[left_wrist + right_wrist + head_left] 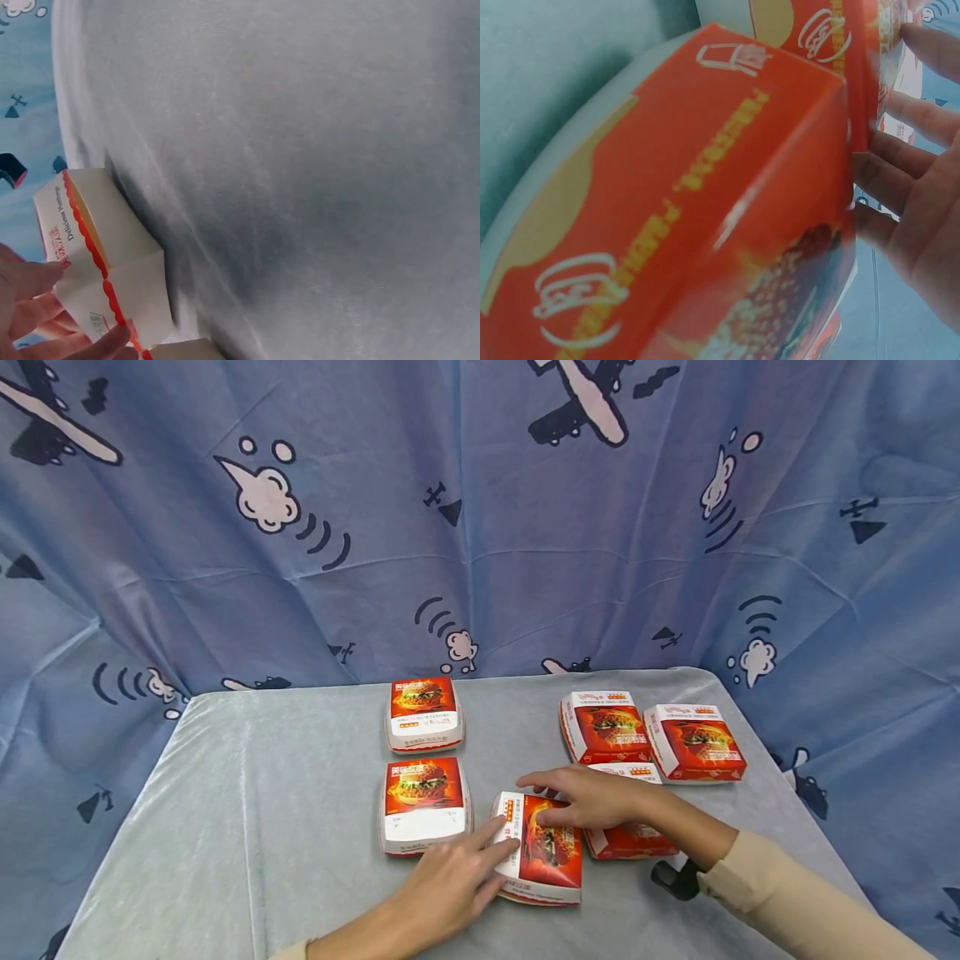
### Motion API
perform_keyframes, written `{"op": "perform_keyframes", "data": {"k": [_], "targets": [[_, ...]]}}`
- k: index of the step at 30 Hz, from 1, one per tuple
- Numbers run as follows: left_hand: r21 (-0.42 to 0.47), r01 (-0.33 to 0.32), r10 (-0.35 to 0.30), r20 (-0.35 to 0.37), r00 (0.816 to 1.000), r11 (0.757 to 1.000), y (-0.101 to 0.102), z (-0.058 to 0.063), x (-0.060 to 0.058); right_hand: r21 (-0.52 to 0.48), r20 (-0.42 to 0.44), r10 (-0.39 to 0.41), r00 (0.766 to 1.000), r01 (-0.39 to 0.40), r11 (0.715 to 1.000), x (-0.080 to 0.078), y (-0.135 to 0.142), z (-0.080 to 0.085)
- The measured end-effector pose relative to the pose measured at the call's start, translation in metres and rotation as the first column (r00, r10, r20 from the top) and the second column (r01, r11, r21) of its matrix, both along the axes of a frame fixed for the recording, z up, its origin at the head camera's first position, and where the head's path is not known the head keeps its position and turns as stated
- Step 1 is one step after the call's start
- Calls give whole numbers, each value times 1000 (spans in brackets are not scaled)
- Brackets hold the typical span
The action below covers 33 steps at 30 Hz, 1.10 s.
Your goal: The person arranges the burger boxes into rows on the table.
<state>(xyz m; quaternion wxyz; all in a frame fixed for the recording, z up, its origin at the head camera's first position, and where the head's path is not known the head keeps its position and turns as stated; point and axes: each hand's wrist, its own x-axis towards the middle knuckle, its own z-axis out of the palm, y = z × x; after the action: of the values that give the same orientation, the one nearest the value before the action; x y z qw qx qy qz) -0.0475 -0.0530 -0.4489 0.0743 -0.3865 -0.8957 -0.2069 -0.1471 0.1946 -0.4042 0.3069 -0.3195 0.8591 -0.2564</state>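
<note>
A red and white burger box lies at the front middle, turned sideways to the others. My left hand has spread fingers along its left side; in the left wrist view, the fingers touch the carton near its red scalloped seam. Over the box's far right part reaches my right hand, its fingertips at the top. The right wrist view shows extended fingers against a red carton. A second burger box, partly hidden under the right forearm, sits close to the right.
Two burger boxes, a nearer one and a farther one, form a column at the left. Behind the right arm sit two more, a left one and a right one. A blue patterned curtain hangs behind the grey-covered table.
</note>
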Motion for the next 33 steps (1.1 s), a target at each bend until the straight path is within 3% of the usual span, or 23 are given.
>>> {"op": "perform_keyframes", "data": {"k": [11,16,21,26,33], "targets": [[-10,-21,21,-33,999,1000,7,1,-1,7,-6,15,1000,-15,1000,-2,0,0],[-1,-50,50,-70,996,999,11,1,-2,51,-1,-31,1000,31,998,-1,-1,5],[-10,-85,83,-122,989,996,15,2,-2,111,-69,-55,996,62,992,0,1,10],[-23,-101,98,-121,988,995,18,5,-3,173,-149,-64,987,90,981,0,4,13],[-5,-85,84,-52,995,996,18,11,-8,164,-97,-50,994,66,984,-1,3,14]]}}
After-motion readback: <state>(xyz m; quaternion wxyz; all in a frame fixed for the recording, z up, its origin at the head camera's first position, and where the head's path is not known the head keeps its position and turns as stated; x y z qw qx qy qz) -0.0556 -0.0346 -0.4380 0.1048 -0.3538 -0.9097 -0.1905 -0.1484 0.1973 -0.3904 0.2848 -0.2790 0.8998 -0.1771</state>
